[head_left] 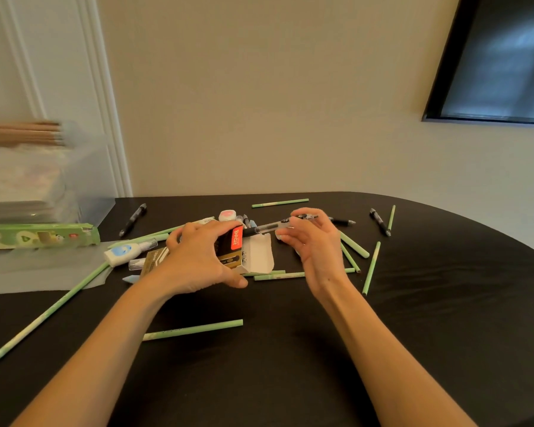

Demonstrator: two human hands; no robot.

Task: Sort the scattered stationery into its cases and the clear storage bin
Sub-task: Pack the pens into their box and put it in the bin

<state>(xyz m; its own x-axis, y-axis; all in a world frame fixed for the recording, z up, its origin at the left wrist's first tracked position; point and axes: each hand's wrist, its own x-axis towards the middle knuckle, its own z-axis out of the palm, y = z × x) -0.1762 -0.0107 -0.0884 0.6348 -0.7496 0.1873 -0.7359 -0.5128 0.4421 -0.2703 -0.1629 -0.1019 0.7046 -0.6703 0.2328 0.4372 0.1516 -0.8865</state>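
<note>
Black pen (278, 224) pinched by right hand (315, 241); left hand (195, 257) grips pen box (238, 251).

Green pencils (192, 330) litter table (290, 365) (near edge bare)

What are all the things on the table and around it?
Pen box: one, black, gold and red, flap open, table middle, in the left hand.
Clear pen: one, black-tipped, at the box's opening, in the right hand.
Black pens: at least three loose, far side of the table.
Green pencils: many, pale green, scattered across the table.
Pencil case: one, green, left side.
Correction tape: one, white and blue, left of the box.
Storage bin: one, clear, far left.
Table: one, black.
Dark frame: one, on the wall, upper right.
Left hand: grips the box.
Right hand: pinches the pen.
</note>
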